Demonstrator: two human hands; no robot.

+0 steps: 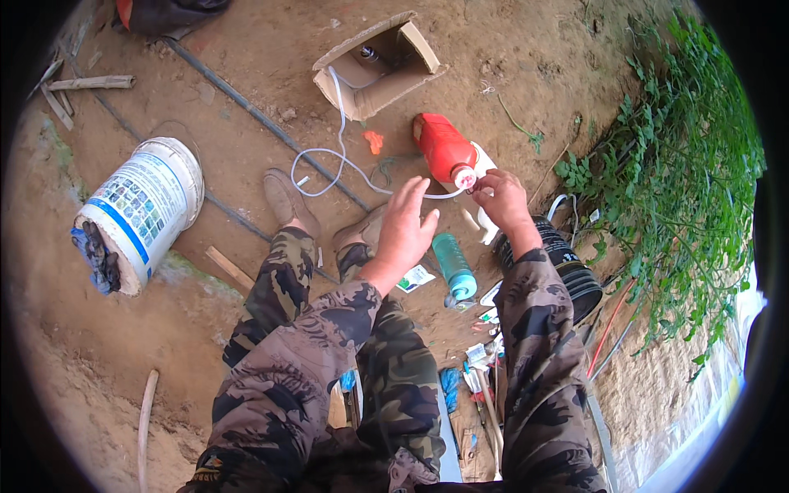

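Note:
A red plastic bottle (pixel 445 146) lies on the soil ahead, its pale mouth turned toward me. My right hand (pixel 503 202) is closed in a pinch right beside that mouth. A thin white tube (pixel 341 154) loops out of an open cardboard box (pixel 380 100) and runs to these fingertips; its very end is hidden there. My left hand (pixel 403 236) hovers to the left of the bottle, fingers apart and holding nothing. Just below lies a teal drink bottle (pixel 454 264), apart from both hands. Inside the box a small dark item is only partly visible.
A white bucket (pixel 152 209) stands at left near a dark hose (pixel 234 94) crossing the ground. On the right are a ribbed black container (pixel 571 271) and green plants (pixel 670 156). Several small tools and packets (pixel 481 370) lie by my right forearm. An orange scrap (pixel 373 141) lies below the box.

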